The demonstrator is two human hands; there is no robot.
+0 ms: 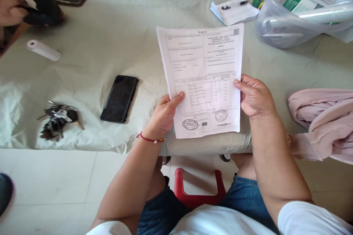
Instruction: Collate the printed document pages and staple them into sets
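head view. a printed form [202, 80] is held upright-facing over the near edge of the cloth-covered counter [110, 44], pinched at its lower sides: left hand [164, 115] closed on the left margin, right hand [255, 97] closed on the right margin. risk, as a judgement: the sheet's free upper half could sag or crease, since only its lower edges are gripped. a black phone [120, 98] and a bunch of keys [56, 119] lie well to the left; a pink cloth [322, 121] lies to the right.
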